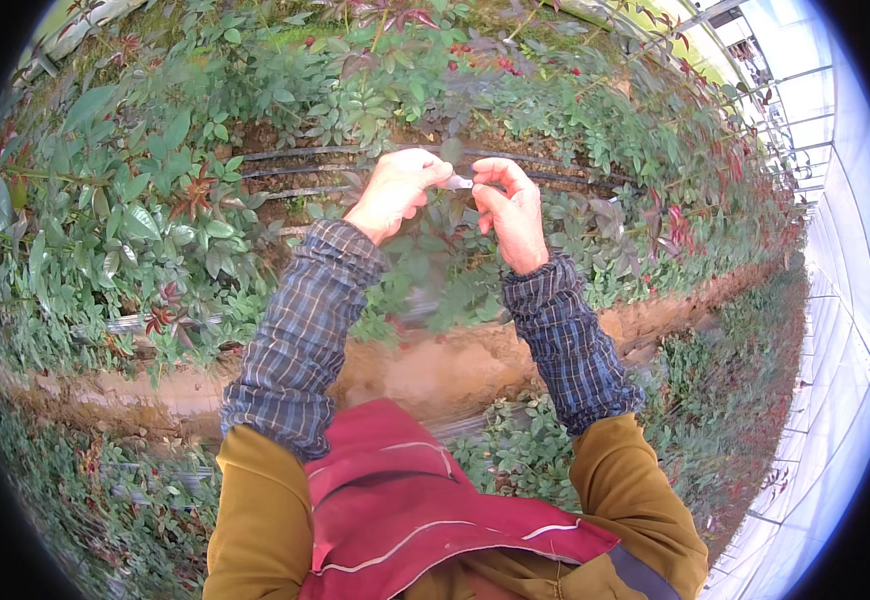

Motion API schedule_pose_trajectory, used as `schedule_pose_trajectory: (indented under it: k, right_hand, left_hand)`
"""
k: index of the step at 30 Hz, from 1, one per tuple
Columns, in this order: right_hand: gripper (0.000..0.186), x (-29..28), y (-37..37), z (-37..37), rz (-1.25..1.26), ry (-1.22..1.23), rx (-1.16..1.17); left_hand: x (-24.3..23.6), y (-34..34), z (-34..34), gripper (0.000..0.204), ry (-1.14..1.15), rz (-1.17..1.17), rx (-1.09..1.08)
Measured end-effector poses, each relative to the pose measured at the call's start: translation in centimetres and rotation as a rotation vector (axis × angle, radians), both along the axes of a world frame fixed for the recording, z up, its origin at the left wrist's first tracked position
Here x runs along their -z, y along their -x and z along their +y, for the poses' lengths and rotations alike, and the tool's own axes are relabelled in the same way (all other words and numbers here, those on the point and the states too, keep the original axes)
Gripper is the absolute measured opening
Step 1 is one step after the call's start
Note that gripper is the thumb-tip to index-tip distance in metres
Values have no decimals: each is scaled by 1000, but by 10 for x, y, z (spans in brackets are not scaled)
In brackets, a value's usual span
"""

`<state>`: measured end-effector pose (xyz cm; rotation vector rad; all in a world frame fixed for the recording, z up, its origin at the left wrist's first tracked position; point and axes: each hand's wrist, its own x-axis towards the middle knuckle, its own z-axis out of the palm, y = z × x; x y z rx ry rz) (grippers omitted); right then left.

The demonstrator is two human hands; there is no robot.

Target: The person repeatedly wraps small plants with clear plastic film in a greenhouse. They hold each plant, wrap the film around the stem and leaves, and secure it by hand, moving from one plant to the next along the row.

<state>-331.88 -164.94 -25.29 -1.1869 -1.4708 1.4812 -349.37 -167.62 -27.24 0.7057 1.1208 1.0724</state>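
Both hands are raised close together over the rose plants, at chest distance in front of me. My left hand [396, 188] pinches one end of a small whitish piece [459, 182], thin and pale, whose exact kind is too small to make out. At its other end, the thumb and forefinger of my right hand [511, 208] close on it, with the remaining fingers curled. Dark green and reddish leaves lie just below and behind the hands. Checked sleeve covers reach up to both wrists.
Leafy rose bushes [145, 220] with red young shoots fill the bed ahead. Black drip hoses [300, 153] run across the soil behind my hands. A bare earth path [425, 372] crosses nearer to me, with more plants [515, 440] beside it. White greenhouse sheeting [840, 330] rises at right.
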Motion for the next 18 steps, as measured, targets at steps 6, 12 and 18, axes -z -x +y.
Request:
schedule_pose_trajectory:
  k: [6,12,18]
  right_hand:
    - [31,-11,-2,-12,-226,-399,-74]
    - [10,-8,-8,-5,-180,-362,2]
    - [10,-3,-16,-4,-167,-380,8]
  left_hand:
    - [14,-12,5,14,-144,117,-55]
    - [38,-25,-1,29,-404,272,6]
    - [47,-33,-5,25,-431,474,15]
